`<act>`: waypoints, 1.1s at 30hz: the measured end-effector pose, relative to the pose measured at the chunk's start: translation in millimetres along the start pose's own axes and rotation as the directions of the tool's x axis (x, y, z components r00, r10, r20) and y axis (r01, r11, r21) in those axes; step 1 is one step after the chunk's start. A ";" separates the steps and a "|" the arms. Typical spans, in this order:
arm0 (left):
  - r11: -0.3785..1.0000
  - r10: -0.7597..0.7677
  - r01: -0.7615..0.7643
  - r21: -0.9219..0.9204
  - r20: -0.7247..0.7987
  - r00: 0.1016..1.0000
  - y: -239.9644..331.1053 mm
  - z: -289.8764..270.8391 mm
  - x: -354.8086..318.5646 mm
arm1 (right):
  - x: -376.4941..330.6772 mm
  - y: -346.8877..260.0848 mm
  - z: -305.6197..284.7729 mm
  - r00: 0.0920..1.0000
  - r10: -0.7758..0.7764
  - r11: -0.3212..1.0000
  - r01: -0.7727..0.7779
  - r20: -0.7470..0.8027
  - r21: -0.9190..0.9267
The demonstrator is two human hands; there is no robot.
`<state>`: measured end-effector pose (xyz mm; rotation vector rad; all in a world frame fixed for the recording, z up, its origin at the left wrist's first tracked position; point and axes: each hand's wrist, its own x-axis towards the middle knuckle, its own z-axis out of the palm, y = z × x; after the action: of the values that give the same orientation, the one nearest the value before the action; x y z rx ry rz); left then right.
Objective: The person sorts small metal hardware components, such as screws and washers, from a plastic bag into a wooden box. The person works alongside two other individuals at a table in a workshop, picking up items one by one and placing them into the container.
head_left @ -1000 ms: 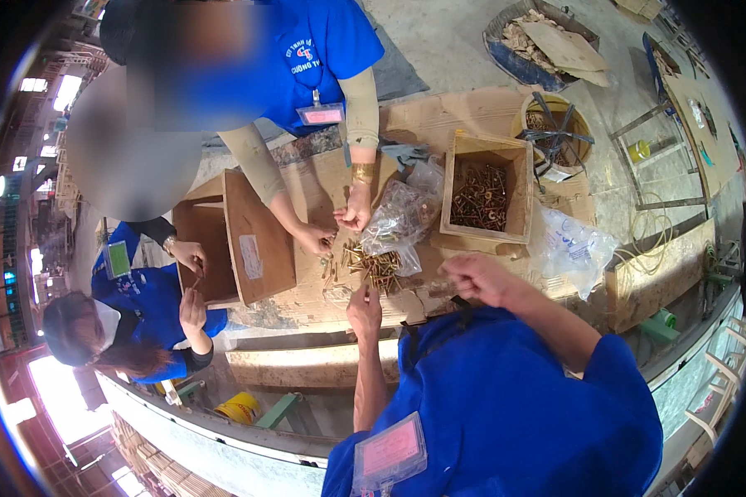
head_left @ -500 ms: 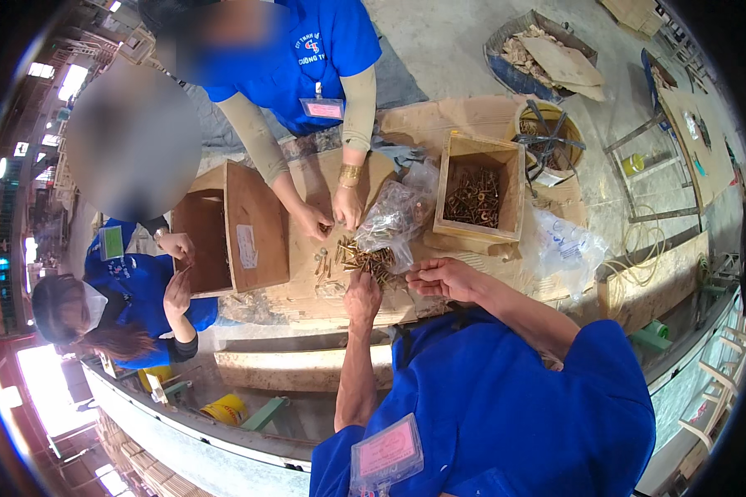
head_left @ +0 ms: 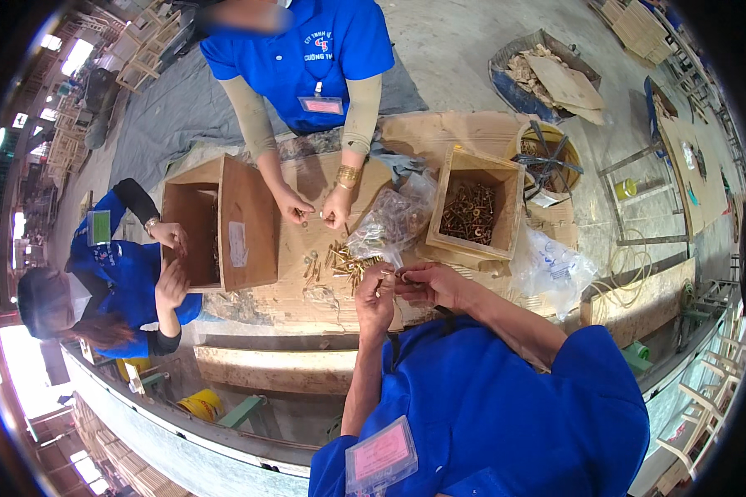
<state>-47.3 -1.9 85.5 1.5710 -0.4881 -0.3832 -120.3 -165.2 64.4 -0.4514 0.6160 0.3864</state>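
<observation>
My left hand (head_left: 376,296) and my right hand (head_left: 427,283) meet just above the near edge of a cardboard-covered work table (head_left: 323,302), fingers pinched together on a small brass screw (head_left: 387,273). A loose pile of brass screws (head_left: 346,261) lies just beyond them. A clear plastic bag (head_left: 389,222) of screws rests behind the pile. Across the table a person in blue (head_left: 307,50) handles small screws with both hands (head_left: 317,211).
An open cardboard box of screws (head_left: 472,211) stands to the right, with a crumpled clear bag (head_left: 551,265) beside it. A larger empty box (head_left: 220,222) lies on its side at left, where another person in blue (head_left: 124,273) reaches in. Scrap bins (head_left: 547,74) sit on the floor beyond.
My two hands have drawn together over the near side of the screw pile. The view has tilted down a little, so the table sits lower in the frame.
</observation>
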 end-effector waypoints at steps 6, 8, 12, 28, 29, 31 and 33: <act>0.982 0.051 -0.061 0.177 0.057 0.997 2.8 6.6 7.3 | -1.3 -3.4 3.8 0.999 -0.014 1.000 0.014 0.029 0.020; 0.990 -0.009 0.003 0.142 0.043 0.999 7.1 9.6 8.2 | -0.9 -2.2 2.0 0.999 -0.025 0.999 0.024 0.037 0.027; 0.991 -0.116 0.118 0.055 -0.044 0.992 16.9 2.6 7.7 | -6.3 -4.9 12.8 0.997 -0.064 0.998 0.064 -0.036 -0.010; 0.846 -0.252 0.176 0.503 0.087 0.964 43.8 4.3 9.7 | -10.7 -5.4 11.5 0.978 -0.209 0.978 0.209 -0.015 -0.023; 0.850 -0.260 0.180 0.494 0.098 0.961 46.1 5.5 9.4 | -12.0 -7.8 11.1 0.979 -0.203 0.979 0.203 -0.019 0.001; 0.861 -0.223 0.142 0.489 0.111 0.968 48.3 5.8 9.5 | -12.9 -11.5 10.3 0.972 -0.235 0.972 0.234 -0.008 -0.020; 0.871 -0.133 0.056 0.488 0.124 0.983 45.9 7.3 9.7 | -12.4 -13.6 11.2 0.972 -0.234 0.972 0.234 -0.009 -0.040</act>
<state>-46.3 -14.4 131.3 2.0687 -0.6641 -0.4863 -118.0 -173.4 84.1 -0.5577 0.5616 0.1709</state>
